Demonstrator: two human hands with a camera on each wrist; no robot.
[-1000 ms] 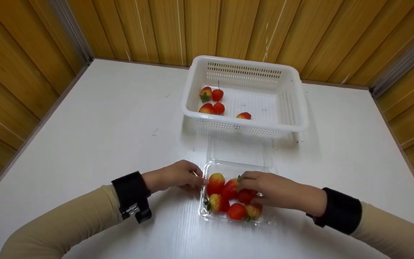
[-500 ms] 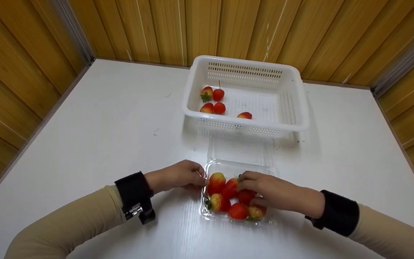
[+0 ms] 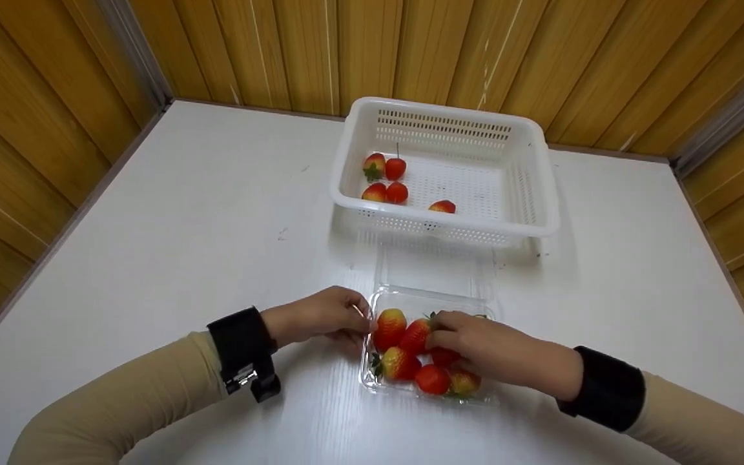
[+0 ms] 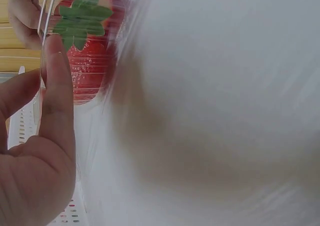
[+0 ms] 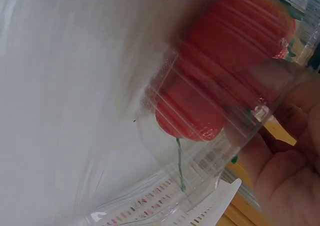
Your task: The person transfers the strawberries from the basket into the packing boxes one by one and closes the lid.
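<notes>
Right hand (image 3: 485, 349) reaches into the clear plastic clamshell box (image 3: 428, 298), fingers curled round a strawberry (image 3: 416, 336) among the others. Left hand (image 3: 320, 315) pinches the box's left rim, fingertips (image 4: 57, 61) on the wall. Box sits on the white table (image 3: 185, 226), near edge. White slotted basket (image 3: 443, 116) just beyond it holds five fruits.

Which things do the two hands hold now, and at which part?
The left hand pinches the clear plastic box at its left rim. The right hand grips a strawberry inside the box, near its leafy top.
</notes>
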